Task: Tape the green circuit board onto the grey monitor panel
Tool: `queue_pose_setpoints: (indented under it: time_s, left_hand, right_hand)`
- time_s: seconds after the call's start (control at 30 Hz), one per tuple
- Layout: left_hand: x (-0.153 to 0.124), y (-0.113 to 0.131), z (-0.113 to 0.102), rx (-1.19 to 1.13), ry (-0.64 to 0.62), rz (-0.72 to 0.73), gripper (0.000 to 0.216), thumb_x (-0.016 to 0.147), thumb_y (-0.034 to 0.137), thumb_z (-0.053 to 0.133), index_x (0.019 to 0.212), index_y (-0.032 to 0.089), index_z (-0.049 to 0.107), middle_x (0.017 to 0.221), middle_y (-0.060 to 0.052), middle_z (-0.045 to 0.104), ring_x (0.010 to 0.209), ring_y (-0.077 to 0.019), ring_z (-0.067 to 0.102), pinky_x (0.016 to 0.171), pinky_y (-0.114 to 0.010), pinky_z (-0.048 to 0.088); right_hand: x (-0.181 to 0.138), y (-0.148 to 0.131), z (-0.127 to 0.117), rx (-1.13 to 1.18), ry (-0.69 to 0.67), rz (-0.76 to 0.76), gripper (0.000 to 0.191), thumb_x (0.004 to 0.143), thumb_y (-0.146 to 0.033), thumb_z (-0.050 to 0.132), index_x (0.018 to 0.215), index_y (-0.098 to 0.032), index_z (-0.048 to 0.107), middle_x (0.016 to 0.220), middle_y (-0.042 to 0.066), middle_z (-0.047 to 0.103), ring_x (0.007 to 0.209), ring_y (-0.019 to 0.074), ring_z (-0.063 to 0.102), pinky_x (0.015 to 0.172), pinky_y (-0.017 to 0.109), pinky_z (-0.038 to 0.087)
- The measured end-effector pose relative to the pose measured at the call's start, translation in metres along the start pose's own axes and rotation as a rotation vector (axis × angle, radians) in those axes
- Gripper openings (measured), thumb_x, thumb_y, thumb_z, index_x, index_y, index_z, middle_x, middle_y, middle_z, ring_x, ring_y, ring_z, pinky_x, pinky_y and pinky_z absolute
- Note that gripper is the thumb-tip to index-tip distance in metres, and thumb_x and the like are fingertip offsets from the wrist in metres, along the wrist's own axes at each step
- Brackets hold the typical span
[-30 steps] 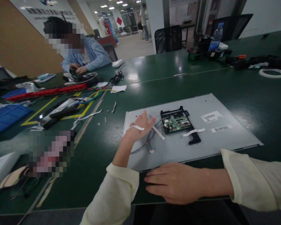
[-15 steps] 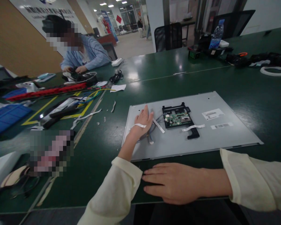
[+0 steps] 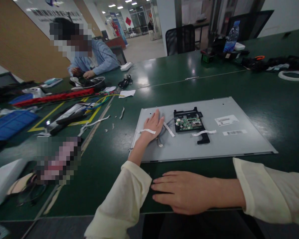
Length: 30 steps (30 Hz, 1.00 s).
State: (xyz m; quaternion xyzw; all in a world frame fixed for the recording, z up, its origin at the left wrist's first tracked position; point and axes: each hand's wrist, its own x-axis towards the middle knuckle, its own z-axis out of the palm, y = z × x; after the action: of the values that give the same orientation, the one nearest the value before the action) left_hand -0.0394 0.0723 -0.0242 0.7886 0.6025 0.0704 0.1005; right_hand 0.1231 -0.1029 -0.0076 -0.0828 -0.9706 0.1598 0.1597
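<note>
A grey metal panel (image 3: 226,142) lies flat on the green table (image 3: 164,86). A small green circuit board (image 3: 189,122) in a black bracket sits on it, with thin wires (image 3: 161,137) and white tape strips beside it. My left hand (image 3: 151,126) lies flat and open on the panel's left part, a strip of white tape stuck across its back. My right hand (image 3: 184,192) rests flat and open on the table near the front edge, just short of the panel.
A seated person (image 3: 89,58) works at the far left. Red bars (image 3: 54,97), blue trays (image 3: 10,122), cables and tape scraps litter the left side. A water bottle (image 3: 230,38), black gear and a white ring (image 3: 292,75) stand at the back right. A chair (image 3: 180,39) stands behind.
The panel has slid away from me under my left hand, leaving a strip of bare table before my right hand, which has stayed put.
</note>
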Motion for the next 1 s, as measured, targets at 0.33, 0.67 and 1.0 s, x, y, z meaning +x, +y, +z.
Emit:
queue_pose_setpoints:
  time_s: [0.33, 0.67, 1.0]
  left_hand:
    - [0.006, -0.002, 0.003, 0.075, -0.010, 0.028, 0.065, 0.095, 0.048, 0.015, 0.148, 0.012, 0.012, 0.151, -0.011, 0.026, 0.140, -0.0204, 0.020, 0.111, -0.039, 0.018]
    - [0.004, -0.002, 0.002, 0.059, 0.004, 0.039, 0.066, 0.094, 0.049, 0.018, 0.147, 0.009, 0.013, 0.150, -0.013, 0.026, 0.140, -0.0226, 0.022, 0.111, -0.042, 0.019]
    - [-0.036, 0.026, -0.041, 0.256, 0.186, -0.132, 0.046, 0.095, 0.043, 0.025, 0.116, 0.014, 0.054, 0.103, -0.013, 0.066, 0.096, -0.0245, 0.063, 0.080, -0.033, 0.047]
  right_hand:
    - [0.000, 0.000, -0.002, 0.005, -0.003, -0.006, 0.035, 0.091, -0.024, 0.041, 0.120, -0.010, 0.054, 0.137, 0.014, 0.046, 0.129, 0.0188, 0.039, 0.105, 0.034, 0.033]
    - [-0.004, -0.005, -0.005, -0.111, 0.058, 0.260, 0.042, 0.091, -0.029, 0.038, 0.127, -0.013, 0.052, 0.147, 0.014, 0.032, 0.138, 0.0331, 0.017, 0.106, 0.062, 0.016]
    - [-0.004, -0.006, 0.000, -0.062, 0.033, 0.410, 0.047, 0.092, -0.034, 0.035, 0.136, -0.019, 0.045, 0.144, 0.013, 0.037, 0.136, 0.0347, 0.021, 0.104, 0.065, 0.015]
